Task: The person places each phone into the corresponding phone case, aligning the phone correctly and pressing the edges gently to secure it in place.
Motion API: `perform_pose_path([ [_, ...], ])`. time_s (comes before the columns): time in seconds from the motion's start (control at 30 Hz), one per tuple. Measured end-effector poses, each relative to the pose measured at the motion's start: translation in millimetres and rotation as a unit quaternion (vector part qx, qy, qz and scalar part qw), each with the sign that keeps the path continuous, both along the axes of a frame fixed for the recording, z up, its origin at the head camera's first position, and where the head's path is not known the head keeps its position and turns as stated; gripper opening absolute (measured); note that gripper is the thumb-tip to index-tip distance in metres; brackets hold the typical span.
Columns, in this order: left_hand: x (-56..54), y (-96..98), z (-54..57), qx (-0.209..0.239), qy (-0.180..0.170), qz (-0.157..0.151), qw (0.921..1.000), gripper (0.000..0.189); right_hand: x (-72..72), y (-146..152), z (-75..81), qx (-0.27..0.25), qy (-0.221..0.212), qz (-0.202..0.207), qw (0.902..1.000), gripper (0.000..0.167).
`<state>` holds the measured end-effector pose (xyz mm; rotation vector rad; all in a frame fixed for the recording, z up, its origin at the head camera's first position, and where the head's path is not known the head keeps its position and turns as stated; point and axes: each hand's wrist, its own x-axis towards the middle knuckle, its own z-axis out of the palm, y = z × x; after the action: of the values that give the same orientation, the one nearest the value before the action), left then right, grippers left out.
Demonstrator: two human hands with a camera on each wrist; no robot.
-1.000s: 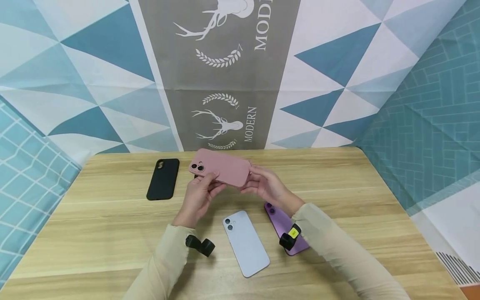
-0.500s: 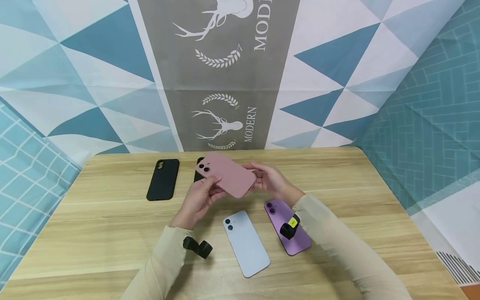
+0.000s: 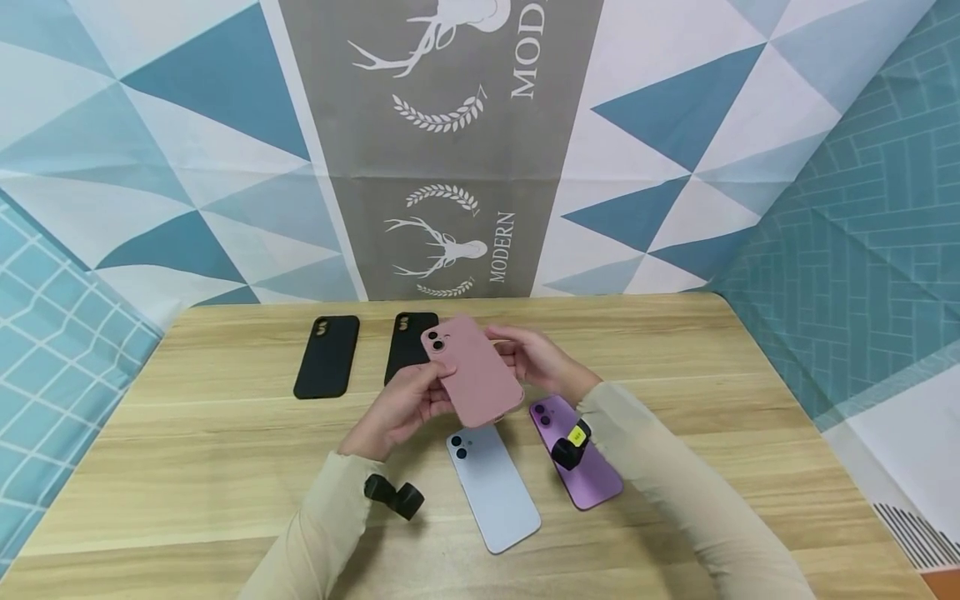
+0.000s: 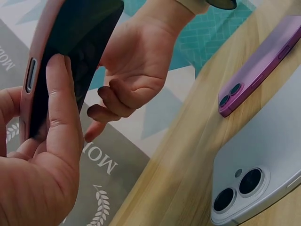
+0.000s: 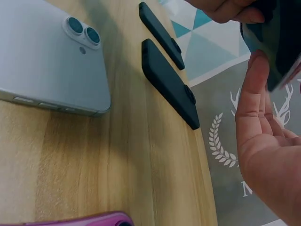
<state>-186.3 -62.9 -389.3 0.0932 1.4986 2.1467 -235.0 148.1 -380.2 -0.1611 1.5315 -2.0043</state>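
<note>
A pink phone is held up above the table, its back with two camera lenses facing the head camera. My left hand grips its left edge, thumb on the back and fingers on the dark screen side. Beside the phone's right edge is my right hand, fingers loosely extended; in the right wrist view the right hand has a fingertip at the phone's edge. Beneath lies a white phone, camera side up. To its right rests a purple phone, partly covered by the wrist camera.
Two black phone cases, a left one and a right one, lie at the back of the wooden table. The pink phone overlaps part of the right case in the head view. A patterned cloth backdrop rises behind the table.
The pink phone has turned from nearly crosswise to more upright and come nearer and rightward. My left hand keeps its grip; the right hand has slipped from the phone's end to its side.
</note>
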Motion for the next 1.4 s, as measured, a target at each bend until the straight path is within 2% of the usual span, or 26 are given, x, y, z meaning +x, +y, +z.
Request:
perform_pose_path([
  [0.2,2.6,2.4,0.2,-0.015,0.003,-0.028,0.9995,0.015,-1.8,-3,0.8,0.006,0.002,0.009,0.9999,0.031],
  [0.37,4.3,4.7,-1.4,-0.024,-0.003,-0.046,0.9987,0.017,-0.2,-5,-1.4,0.009,0.007,0.0,0.9999,0.032],
  [0.5,4.4,5.0,-1.6,-0.019,-0.009,-0.047,0.9987,0.017,3.2,-5,-1.6,-0.002,0.024,-0.006,0.9997,0.022],
  [0.63,3.0,2.9,0.1,-0.022,-0.007,-0.043,0.9988,0.016,6.4,-2,-0.1,-0.029,0.039,-0.012,0.9988,0.019],
  [0.87,-1.9,-3.6,-0.3,-0.031,-0.012,-0.028,0.999,0.022,7.5,-2,-0.4,-0.029,0.02,-0.086,0.9957,0.032],
  [1.03,-3.0,-8.9,-2.9,-0.014,-0.022,-0.018,0.9995,0.02,10.2,-3,0.9,-0.034,0.007,-0.118,0.9925,0.03],
  [1.17,-1.9,-10.6,-4.5,0.004,-0.017,-0.007,0.9998,0.022,12.6,-3,2.3,-0.049,0.004,-0.144,0.9884,0.028],
  [1.4,3.4,-12.4,-7.9,0.027,-0.001,-0.024,0.9994,0.039,12.3,-2,5.4,-0.086,0.006,-0.189,0.9782,0.029],
])
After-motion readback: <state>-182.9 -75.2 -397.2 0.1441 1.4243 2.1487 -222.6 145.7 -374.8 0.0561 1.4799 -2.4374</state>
